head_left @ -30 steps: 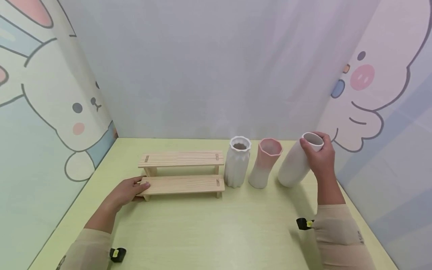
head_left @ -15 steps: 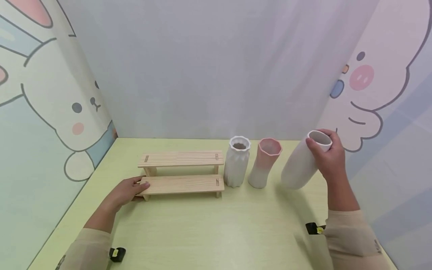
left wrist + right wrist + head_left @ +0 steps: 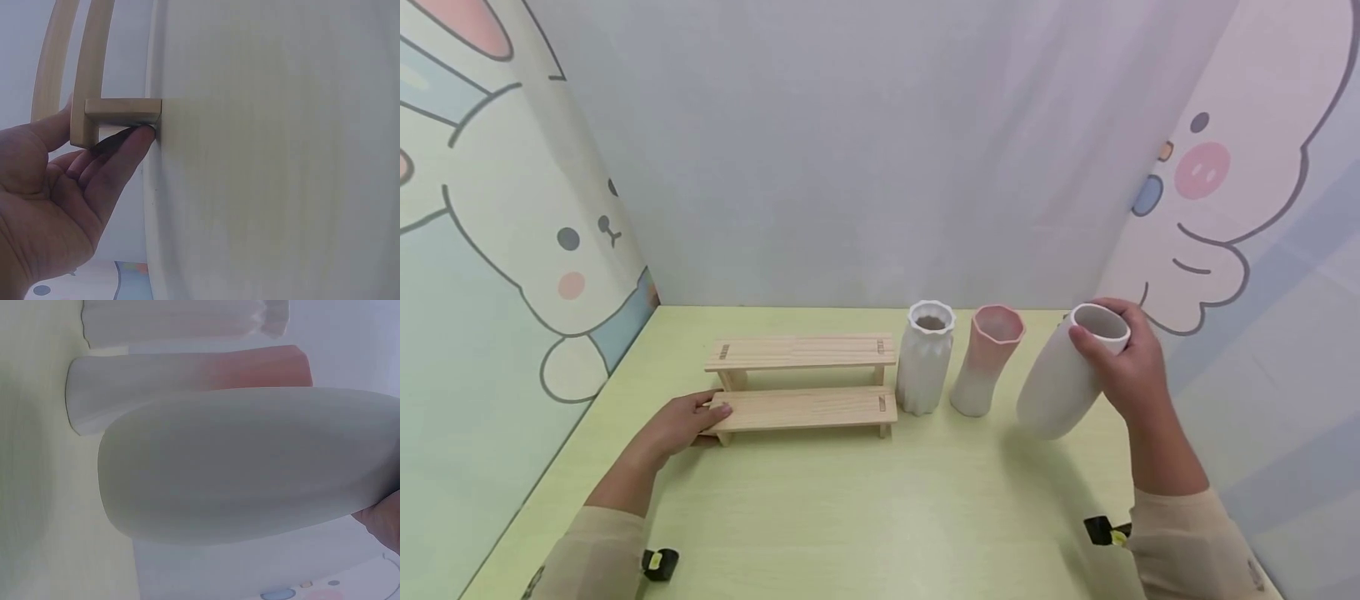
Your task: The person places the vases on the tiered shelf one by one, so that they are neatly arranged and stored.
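My right hand [image 3: 1131,367] grips a smooth white vase [image 3: 1060,387] near its rim, thumb at the front edge; the vase leans, its mouth toward the upper right, and its base appears off the table. In the right wrist view the vase [image 3: 244,465] fills the middle, with part of the hand [image 3: 382,522] at the right edge. The left hand [image 3: 677,425] holds the left end of the lower wooden shelf [image 3: 808,408], thumb on top. In the left wrist view, fingers of that hand [image 3: 75,194] lie against the shelf's leg [image 3: 125,109].
Behind the lower shelf is a raised upper shelf [image 3: 801,352]. A ribbed white vase [image 3: 921,367] stands right of the shelves, and a pink-and-white vase [image 3: 985,362] stands between it and the gripped vase. Curtain-like walls surround the pale green table [image 3: 850,517].
The right hand has lifted the smooth vase off the table, carried it to the right, then brought it back left and nearer the front. The left hand stays at the shelf.
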`<state>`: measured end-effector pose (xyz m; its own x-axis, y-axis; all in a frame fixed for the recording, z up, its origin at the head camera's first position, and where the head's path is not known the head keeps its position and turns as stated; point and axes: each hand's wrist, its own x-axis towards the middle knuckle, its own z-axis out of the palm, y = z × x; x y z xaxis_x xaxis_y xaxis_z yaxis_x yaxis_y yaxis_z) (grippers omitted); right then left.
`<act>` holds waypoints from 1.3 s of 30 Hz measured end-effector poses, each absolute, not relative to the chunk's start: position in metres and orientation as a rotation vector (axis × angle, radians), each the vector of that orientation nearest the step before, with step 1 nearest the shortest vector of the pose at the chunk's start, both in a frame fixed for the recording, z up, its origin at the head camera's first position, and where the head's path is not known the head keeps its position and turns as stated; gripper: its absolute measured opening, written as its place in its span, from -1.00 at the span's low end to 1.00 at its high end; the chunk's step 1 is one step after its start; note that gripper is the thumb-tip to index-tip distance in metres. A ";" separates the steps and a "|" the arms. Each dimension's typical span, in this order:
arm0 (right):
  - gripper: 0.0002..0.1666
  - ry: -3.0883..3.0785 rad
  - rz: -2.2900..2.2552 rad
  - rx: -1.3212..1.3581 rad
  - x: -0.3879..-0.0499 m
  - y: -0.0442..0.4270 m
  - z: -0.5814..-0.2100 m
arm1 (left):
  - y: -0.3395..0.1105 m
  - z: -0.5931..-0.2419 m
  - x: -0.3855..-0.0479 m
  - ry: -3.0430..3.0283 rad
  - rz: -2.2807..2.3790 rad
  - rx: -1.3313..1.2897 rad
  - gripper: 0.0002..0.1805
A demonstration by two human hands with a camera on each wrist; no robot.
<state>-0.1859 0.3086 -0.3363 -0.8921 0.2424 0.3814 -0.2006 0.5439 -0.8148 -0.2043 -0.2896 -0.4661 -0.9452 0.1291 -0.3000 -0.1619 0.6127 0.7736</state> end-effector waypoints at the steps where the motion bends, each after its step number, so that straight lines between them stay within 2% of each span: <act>1: -0.52 -2.330 1.305 -0.026 -0.184 0.306 -0.336 | -0.289 -0.466 -0.204 2.514 1.254 -0.022 -0.10; 24: -0.49 -2.347 1.439 0.296 -0.153 0.249 -0.344 | -0.289 -0.465 -0.199 2.515 1.273 -0.028 -0.08; 31: -0.49 -2.319 1.509 0.419 -0.154 0.229 -0.345 | -0.288 -0.467 -0.201 2.510 1.280 -0.031 -0.08; 39: -0.55 -2.202 1.662 0.696 -0.166 0.204 -0.345 | -0.288 -0.466 -0.203 2.518 1.274 -0.035 -0.06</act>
